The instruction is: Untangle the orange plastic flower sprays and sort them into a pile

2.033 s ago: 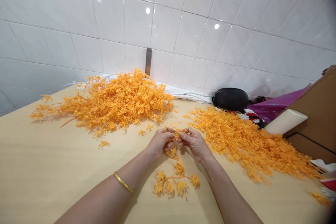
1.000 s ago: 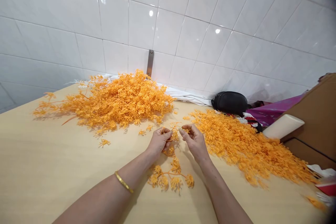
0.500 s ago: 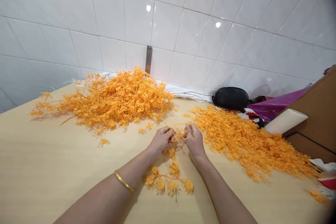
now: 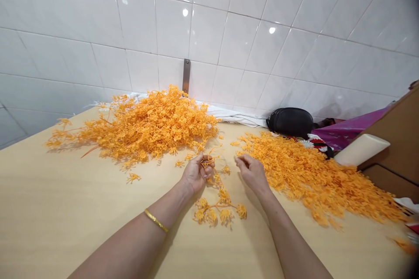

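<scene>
My left hand (image 4: 198,171) is closed round the thin stem of an orange artificial flower branch (image 4: 223,195). Its blossoms hang below the fingers and spread over the table in front of me. To the right, apart from the branch, is my right hand (image 4: 251,172), thumb and fingertips pressed together. Whatever may be between those fingertips is too small to make out. A single loose orange blossom (image 4: 225,169) shows between the two hands. Close by my right hand lies a wide heap of loose orange blossoms (image 4: 314,178).
A tall pile of orange branches (image 4: 157,124) lies at the back left of the table (image 4: 81,209). Behind the loose heap sit a black pouch (image 4: 290,121) and a cream roll (image 4: 363,149), beside a cardboard box (image 4: 396,139). The tiled wall (image 4: 209,26) closes off the back.
My right hand has drawn away to the right from the branch. My left hand has turned more palm-up, still holding the stem, and the hanging blossoms have shifted slightly right and up.
</scene>
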{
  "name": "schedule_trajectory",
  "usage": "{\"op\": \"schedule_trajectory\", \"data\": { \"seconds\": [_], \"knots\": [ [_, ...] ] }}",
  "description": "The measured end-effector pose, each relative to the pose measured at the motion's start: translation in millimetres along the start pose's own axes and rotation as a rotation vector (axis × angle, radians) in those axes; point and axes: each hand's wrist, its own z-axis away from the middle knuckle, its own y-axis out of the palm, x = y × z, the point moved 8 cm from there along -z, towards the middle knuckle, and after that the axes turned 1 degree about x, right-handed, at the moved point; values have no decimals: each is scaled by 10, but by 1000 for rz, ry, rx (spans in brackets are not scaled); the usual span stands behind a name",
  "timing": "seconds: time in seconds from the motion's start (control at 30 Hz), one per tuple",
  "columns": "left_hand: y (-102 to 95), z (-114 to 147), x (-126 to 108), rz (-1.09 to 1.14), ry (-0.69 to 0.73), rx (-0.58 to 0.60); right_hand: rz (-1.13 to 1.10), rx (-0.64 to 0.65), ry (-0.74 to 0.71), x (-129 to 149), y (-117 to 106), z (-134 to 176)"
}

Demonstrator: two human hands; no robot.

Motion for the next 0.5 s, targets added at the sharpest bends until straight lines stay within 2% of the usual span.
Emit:
{"op": "schedule_trajectory", "data": {
  "seconds": [0.1,0.17,0.2,0.27,0.37,0.5],
  "knots": [
    [-13,-5,-11,49,24,-6,-312,296,-7,195,356,140],
    [-19,-3,-19,74,35,-11,-430,409,2,270,514,219],
    [-23,-1,-26,95,41,-15,-462,426,8,279,552,234],
    [-29,8,-40,145,47,-28,-516,389,37,237,555,213],
    [-34,31,-52,166,43,-56,-621,260,132,65,465,125],
    [-7,55,-46,36,58,-58,-723,108,222,-121,344,49]
  ]
}}
